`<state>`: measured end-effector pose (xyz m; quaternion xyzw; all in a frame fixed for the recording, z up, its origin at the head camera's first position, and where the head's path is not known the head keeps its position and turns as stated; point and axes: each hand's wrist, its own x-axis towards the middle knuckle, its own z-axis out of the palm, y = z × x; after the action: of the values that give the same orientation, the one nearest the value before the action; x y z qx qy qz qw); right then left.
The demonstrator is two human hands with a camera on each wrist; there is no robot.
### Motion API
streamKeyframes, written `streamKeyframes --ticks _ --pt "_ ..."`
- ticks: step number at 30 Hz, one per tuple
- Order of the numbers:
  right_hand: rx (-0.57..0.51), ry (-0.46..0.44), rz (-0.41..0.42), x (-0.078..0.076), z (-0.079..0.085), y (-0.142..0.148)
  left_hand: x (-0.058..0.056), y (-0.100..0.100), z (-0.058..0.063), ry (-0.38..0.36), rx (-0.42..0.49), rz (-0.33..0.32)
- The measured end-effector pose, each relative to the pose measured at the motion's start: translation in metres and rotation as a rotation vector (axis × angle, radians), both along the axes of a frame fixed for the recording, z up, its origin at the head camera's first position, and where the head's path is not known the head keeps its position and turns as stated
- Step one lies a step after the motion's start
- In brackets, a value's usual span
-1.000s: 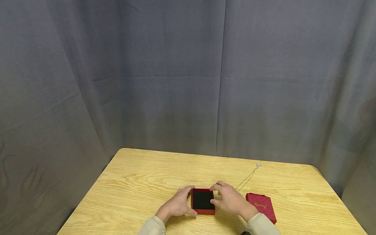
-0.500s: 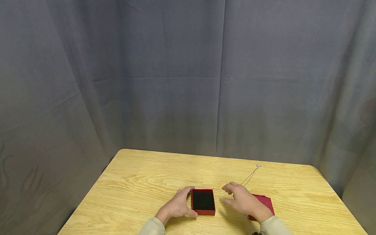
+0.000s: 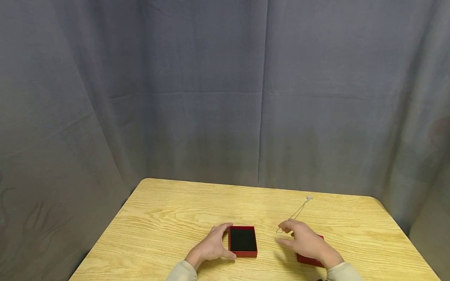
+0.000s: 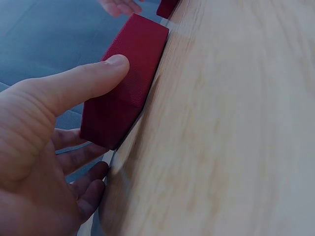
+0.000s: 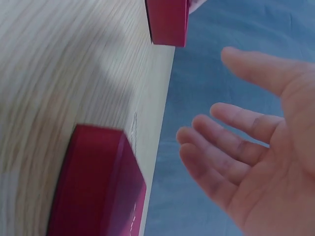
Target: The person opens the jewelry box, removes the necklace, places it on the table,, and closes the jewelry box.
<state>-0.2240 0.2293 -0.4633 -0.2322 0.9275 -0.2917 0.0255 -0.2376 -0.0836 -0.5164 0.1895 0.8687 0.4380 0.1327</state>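
Note:
A square red jewelry box (image 3: 246,254) with a black padded insert stands on the table. My left hand (image 3: 210,246) holds it from the left, thumb on the near wall and fingers toward the far corner; the left wrist view has the thumb lying across the red wall (image 4: 138,54). Right of the box, my right hand (image 3: 306,242) hovers with relaxed, spread fingers and nothing in them. Beneath that hand sits the red box lid (image 3: 307,260), mostly covered in the head view. A thin chain necklace (image 3: 299,210) stretches from near the right fingertips back to its small pendant (image 3: 309,198).
The wooden table (image 3: 183,203) has a rounded back edge. Grey curtains (image 3: 204,117) hang behind it and at both sides.
My right hand has left the box's right side and moved right, over the lid and the near end of the necklace. The left hand stays at the box.

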Motion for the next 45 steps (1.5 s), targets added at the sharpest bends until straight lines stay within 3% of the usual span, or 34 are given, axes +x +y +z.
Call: streamKeyframes --ticks 18,31,38,45 --pt "-0.110 -0.063 -0.030 0.005 -0.004 0.044 -0.001 -0.002 0.000 -0.026 0.033 -0.022" --pt "0.025 0.071 0.031 0.009 -0.011 0.062 -0.001 -0.004 0.001 -0.032 0.035 -0.029" --pt "0.163 0.042 -0.034 0.010 -0.018 0.066 -0.003 -0.004 0.002 -0.022 0.023 -0.021" --pt "0.187 0.010 -0.057 0.013 -0.022 0.070 -0.003 -0.003 0.001 -0.021 0.024 -0.032"
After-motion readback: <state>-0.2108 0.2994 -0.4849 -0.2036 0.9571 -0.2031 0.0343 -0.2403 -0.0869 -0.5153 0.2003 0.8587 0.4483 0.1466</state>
